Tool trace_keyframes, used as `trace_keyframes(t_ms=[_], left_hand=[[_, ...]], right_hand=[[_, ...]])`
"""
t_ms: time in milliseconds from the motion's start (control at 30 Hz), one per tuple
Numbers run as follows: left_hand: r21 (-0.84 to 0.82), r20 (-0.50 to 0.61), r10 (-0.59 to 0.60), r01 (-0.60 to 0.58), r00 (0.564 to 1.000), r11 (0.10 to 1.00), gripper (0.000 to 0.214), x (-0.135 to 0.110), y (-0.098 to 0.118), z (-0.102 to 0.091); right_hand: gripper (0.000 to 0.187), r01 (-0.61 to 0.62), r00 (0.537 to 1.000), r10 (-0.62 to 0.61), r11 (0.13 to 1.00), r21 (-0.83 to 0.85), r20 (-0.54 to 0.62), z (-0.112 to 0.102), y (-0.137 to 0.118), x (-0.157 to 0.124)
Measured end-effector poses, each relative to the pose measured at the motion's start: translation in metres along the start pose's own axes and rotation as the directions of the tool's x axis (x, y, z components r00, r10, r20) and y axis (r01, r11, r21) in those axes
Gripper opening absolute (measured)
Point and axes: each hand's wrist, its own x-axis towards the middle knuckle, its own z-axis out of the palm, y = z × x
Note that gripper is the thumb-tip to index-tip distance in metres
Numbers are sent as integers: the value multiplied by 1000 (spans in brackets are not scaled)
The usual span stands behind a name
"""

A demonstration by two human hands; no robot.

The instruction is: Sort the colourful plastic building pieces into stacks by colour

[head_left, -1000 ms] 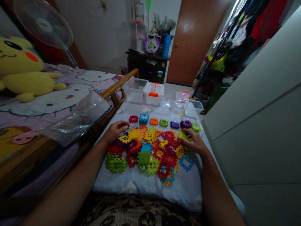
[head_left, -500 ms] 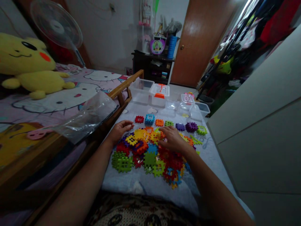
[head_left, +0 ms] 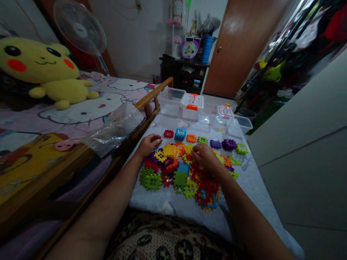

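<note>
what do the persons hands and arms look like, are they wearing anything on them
The left hand and right hand are bare, with no gloves. The left forearm and right forearm show no sleeves, watch or bands.

The left hand (head_left: pixel 148 145) is curling loosely, palm down, the right hand (head_left: pixel 206 157) is bending downward further right, and the left forearm (head_left: pixel 105 213) and right forearm (head_left: pixel 249 213) are angling in from the near side.

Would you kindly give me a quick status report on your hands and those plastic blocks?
Left hand half-curled, empty, just above the pile's edge. Right hand down on the plastic waffle blocks, grip unclear. Nothing in the way.
</note>
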Motion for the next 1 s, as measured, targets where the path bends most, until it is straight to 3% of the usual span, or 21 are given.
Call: trace_keyframes(t_ms=[167, 300, 433, 567, 733, 833, 1000], left_hand=[[-2, -17, 9, -9, 1000, 1000, 48, 1, -2, 1], [10, -15, 30, -30, 999, 1000, 48, 2, -3, 1], [32, -21, 46, -45, 999, 998, 50, 3, -3, 1], [17, -25, 38, -37, 999, 999, 51, 3, -4, 1], [12, -29, 32, -31, 999, 999, 50, 2, -3, 1], [23, -27, 29, -28, 999, 999, 51, 2, -3, 1], [23, -7, 39, -39, 999, 999, 49, 5, -9, -2]], right_hand=[[20, -163, 985, 171, 966, 202, -22, -10, 4, -10], [19, -252, 965, 261, 939, 236, -5, -13, 11, -21], [34, -315, 949, 314, 921, 230, 43, -12, 15, -32], [33, -272, 957, 255, 954, 124, 139, -17, 13, -39], [29, -184, 980, 194, 967, -175, 44, -20, -7, -31], [30, -55, 990, 75, 984, -170, 116, -11, -23, -18], [31, -37, 967, 95, 971, -237, 238, 2, -36, -3]])
